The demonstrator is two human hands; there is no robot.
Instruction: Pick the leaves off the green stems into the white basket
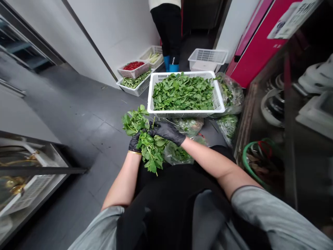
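Observation:
A bunch of leafy greens (149, 147) hangs in my left hand (135, 142), which is gloved in black and closed around its stems. My right hand (169, 132), also in a black glove, meets the bunch from the right with its fingers closed at a stem. The leaves and the other glove partly cover those fingertips. Just beyond both hands stands a white plastic basket (186, 114) heaped with picked green leaves (183, 92). Below the basket, near my right wrist, a clear plastic bag (178, 154) holds more greens.
Behind to the left are baskets of red chillies (133, 65), green beans (132, 82) and pale vegetables (153, 58). Another white basket (208, 55) stands behind. A person in blue footwear (173, 67) stands there. Bagged greens (229, 93) and a metal shelf (249, 118) line the right.

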